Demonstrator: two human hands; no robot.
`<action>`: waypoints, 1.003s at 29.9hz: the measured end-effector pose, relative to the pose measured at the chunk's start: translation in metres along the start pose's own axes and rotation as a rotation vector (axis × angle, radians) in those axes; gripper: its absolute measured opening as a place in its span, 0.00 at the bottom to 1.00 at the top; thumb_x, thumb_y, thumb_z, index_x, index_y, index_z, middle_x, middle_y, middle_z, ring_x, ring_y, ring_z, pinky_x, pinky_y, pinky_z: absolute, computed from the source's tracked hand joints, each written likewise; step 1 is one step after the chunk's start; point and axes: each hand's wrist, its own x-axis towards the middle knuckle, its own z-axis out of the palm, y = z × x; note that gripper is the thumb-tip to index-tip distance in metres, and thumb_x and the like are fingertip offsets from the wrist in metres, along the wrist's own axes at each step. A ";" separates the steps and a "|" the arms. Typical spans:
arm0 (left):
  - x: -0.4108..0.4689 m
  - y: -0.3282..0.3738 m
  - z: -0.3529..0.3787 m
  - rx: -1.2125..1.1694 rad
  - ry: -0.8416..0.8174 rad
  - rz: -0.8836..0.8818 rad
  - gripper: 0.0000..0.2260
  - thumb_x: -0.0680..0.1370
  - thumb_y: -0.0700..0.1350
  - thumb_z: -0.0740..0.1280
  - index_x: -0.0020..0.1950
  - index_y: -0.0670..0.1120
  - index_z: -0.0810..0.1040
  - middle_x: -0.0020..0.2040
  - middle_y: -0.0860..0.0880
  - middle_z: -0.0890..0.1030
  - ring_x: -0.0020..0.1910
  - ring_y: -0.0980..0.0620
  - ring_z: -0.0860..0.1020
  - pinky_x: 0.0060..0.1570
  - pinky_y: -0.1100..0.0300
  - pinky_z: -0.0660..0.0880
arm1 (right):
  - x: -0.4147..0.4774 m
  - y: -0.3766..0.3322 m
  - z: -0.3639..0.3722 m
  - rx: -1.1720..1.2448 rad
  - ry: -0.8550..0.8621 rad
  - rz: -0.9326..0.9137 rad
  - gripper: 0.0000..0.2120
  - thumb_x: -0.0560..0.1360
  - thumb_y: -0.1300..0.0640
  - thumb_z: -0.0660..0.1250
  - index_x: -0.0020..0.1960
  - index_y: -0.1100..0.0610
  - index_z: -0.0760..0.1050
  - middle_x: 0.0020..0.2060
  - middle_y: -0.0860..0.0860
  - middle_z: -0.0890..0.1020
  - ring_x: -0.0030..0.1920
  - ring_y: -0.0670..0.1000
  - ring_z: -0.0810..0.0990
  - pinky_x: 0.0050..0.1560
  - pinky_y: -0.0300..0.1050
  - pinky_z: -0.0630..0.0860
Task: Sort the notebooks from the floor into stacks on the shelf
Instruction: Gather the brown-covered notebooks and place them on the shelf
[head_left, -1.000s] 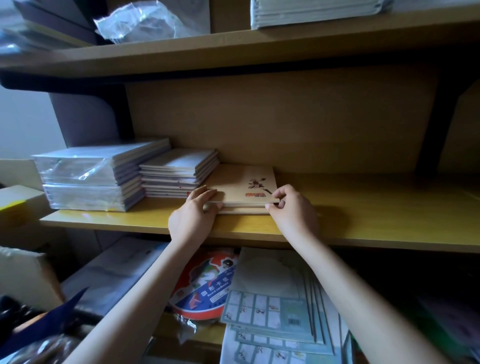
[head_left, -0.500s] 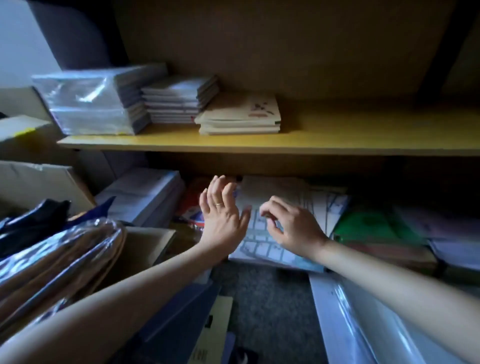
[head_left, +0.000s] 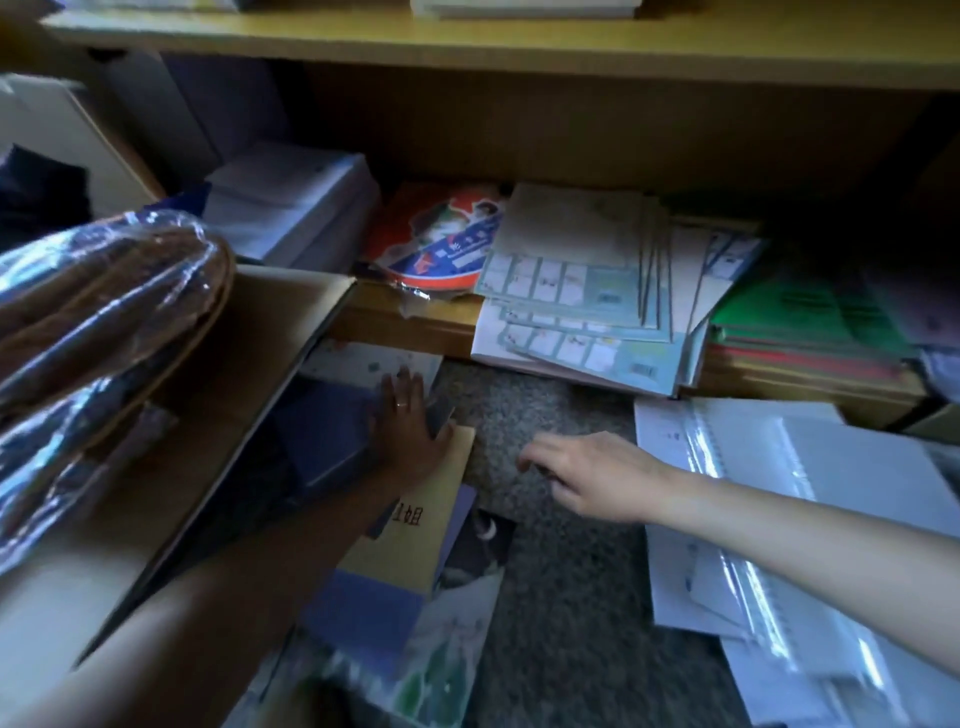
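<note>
Several slim notebooks (head_left: 410, 551) lay on coarse speckled carpet (head_left: 545, 410) beneath a wooden shelf (head_left: 519, 47), my left hand (head_left: 410, 423) spread flat on them, my right hand (head_left: 589, 478) slack, holding nothing.

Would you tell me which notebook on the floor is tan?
The tan notebook with red characters, partly under the left hand; no other cover there is tan.

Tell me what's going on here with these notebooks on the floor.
A person is reaching down to a pile of notebooks on the carpet. The left hand lies flat on a dark blue notebook, beside a tan notebook. The right hand hovers open over bare carpet, holding nothing. No notebook is lifted yet.
</note>
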 end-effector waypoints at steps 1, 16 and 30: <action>0.004 -0.008 0.001 0.016 -0.039 -0.004 0.40 0.73 0.67 0.50 0.78 0.47 0.46 0.78 0.47 0.44 0.76 0.43 0.42 0.71 0.40 0.48 | 0.003 0.001 0.001 0.030 -0.011 0.015 0.20 0.76 0.57 0.58 0.68 0.53 0.65 0.61 0.51 0.71 0.56 0.56 0.76 0.48 0.52 0.74; -0.059 0.016 0.023 0.177 -0.191 0.033 0.42 0.66 0.71 0.36 0.77 0.55 0.40 0.78 0.51 0.42 0.75 0.39 0.43 0.69 0.36 0.47 | 0.013 0.009 0.021 0.410 -0.020 0.264 0.17 0.75 0.59 0.61 0.62 0.49 0.68 0.54 0.48 0.77 0.44 0.46 0.73 0.40 0.45 0.70; -0.078 0.075 -0.009 0.025 -0.069 0.491 0.21 0.74 0.52 0.59 0.67 0.50 0.70 0.68 0.47 0.68 0.67 0.43 0.66 0.61 0.49 0.57 | 0.016 0.012 0.044 1.053 -0.133 0.743 0.16 0.75 0.63 0.64 0.61 0.51 0.70 0.50 0.48 0.77 0.41 0.44 0.74 0.32 0.31 0.69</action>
